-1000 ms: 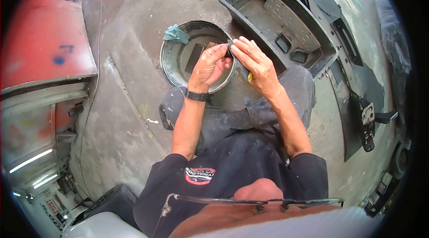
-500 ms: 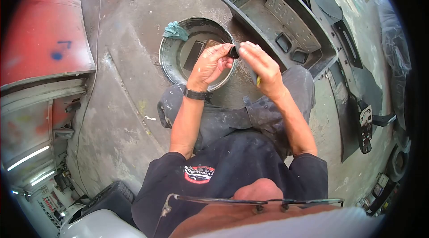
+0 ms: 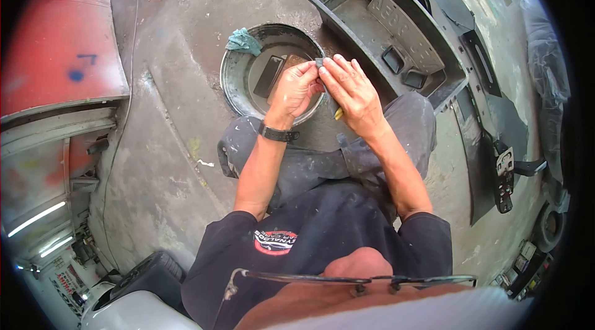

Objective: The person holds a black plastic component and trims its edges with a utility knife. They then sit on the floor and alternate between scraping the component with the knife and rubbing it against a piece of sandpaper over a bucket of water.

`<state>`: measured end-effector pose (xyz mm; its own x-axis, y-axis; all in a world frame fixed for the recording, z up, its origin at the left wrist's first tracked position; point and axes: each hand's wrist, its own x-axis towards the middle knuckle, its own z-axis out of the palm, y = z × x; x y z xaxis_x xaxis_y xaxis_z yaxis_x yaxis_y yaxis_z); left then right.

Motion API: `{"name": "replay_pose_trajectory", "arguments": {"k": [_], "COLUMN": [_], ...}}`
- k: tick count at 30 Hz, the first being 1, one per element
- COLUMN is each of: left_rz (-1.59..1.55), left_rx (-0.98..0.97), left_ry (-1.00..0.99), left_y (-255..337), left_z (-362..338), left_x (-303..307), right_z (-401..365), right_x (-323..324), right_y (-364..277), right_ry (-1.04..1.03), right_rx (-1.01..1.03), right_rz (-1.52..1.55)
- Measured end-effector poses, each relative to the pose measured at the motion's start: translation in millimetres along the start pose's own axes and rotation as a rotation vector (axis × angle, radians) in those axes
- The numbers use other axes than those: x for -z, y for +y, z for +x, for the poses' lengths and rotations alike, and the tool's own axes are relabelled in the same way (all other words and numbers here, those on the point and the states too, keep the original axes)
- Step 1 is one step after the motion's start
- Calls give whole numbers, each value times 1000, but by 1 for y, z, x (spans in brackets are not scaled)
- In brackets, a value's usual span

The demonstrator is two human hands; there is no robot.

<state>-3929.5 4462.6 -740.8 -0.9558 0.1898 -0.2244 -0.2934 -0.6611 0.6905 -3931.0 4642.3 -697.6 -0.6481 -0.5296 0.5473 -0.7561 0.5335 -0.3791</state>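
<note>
My left hand (image 3: 296, 89), with a dark band on its wrist, pinches a small dark part over the right side of a round metal tub. My right hand (image 3: 353, 94) is closed around a dark grey pad (image 3: 320, 62), which lies against the small part. Something yellow (image 3: 338, 113) sticks out below the right palm. In the tub (image 3: 232, 91) are water, a dark rectangular piece (image 3: 268, 75) and a brown block. A teal cloth (image 3: 243, 42) hangs over its rim.
A large black plastic bin (image 3: 353, 20) stands beyond the right hand. Dark trim panels (image 3: 489, 113) lie further right. A red panel (image 3: 68, 51) is at the left, and a cable (image 3: 131, 75) runs along the floor.
My right hand has shifted slightly left and turned over the small part, covering most of it. The grey pad and the yellow thing show more clearly.
</note>
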Motion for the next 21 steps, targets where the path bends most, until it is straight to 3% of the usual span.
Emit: {"name": "replay_pose_trajectory", "arguments": {"k": [5, 8, 9, 11, 13, 14, 18, 21], "left_rz": [139, 112, 92, 44, 61, 73, 68, 36], "left_rx": [-92, -176, -153, -108, -79, -65, -136, -127], "left_ry": [16, 43, 38, 46, 43, 33, 151, 226], "left_y": [0, 10, 10, 8, 6, 5, -2, -5], "left_z": [0, -1, 1, 0, -1, 0, 3, 3], "left_x": [-7, -22, -22, -19, -15, -14, -11, -6], "right_z": [8, -5, -10, -7, 6, 9, -1, -12], "right_x": [-13, -25, -28, -24, -18, -17, -19, -23], "right_y": [-2, -1, -2, -4, -4, -3, -10, -12], "right_ry": [201, 146, 111, 239, 384, 362, 56, -7], "right_rx": [-333, -590, -651, -719, -537, -412, -250, -114], "right_rz": [289, 441, 486, 474, 377, 346, 101, -56]}}
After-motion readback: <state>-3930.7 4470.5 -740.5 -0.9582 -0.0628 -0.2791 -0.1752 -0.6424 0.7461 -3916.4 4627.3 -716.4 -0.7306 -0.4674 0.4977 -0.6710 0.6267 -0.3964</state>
